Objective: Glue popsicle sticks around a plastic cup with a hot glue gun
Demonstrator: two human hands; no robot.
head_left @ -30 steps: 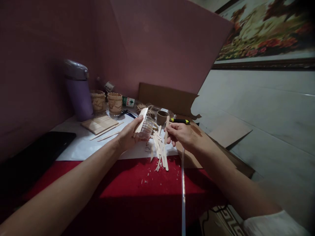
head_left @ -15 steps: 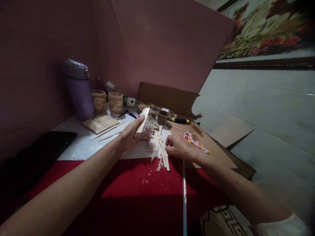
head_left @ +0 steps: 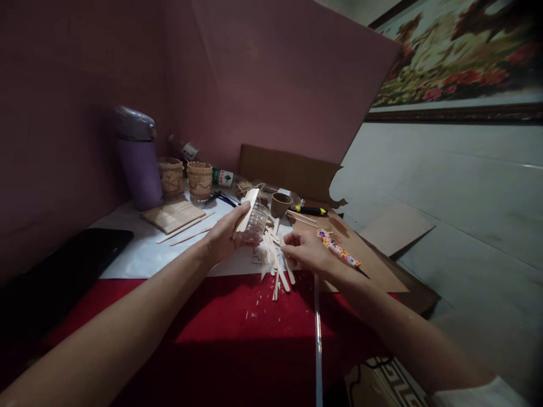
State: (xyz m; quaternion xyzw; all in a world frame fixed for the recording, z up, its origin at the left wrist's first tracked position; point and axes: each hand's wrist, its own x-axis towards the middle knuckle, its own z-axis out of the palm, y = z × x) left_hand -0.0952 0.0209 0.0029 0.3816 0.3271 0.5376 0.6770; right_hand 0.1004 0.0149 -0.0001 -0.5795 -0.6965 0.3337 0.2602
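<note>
A clear ribbed plastic bottle piece [head_left: 257, 222] with pale wooden sticks [head_left: 248, 209] along its side is in my left hand [head_left: 227, 233], whose fingers wrap round it. To the right, my right hand [head_left: 303, 249] is low over the paper, thumb and fingers pinched together at the edge of a loose pile of craft sticks [head_left: 275, 261]. One stick lies right at its fingertips; whether it is gripped is hard to tell. Just behind the pile stands a small brown pot [head_left: 280, 204].
At the left are a purple tumbler [head_left: 139, 169], two stick-covered cups [head_left: 199, 180], flat joined sticks [head_left: 173, 216] and a black device [head_left: 102, 249]. A yellow-black cutter [head_left: 311, 210] and a flowered strip [head_left: 339, 249] lie on cardboard [head_left: 373, 265] at the right.
Some sticks in the pile have shifted and spread near my right hand, which has moved slightly left. My left hand keeps its hold on the bottle piece. The camera view has shifted a little.
</note>
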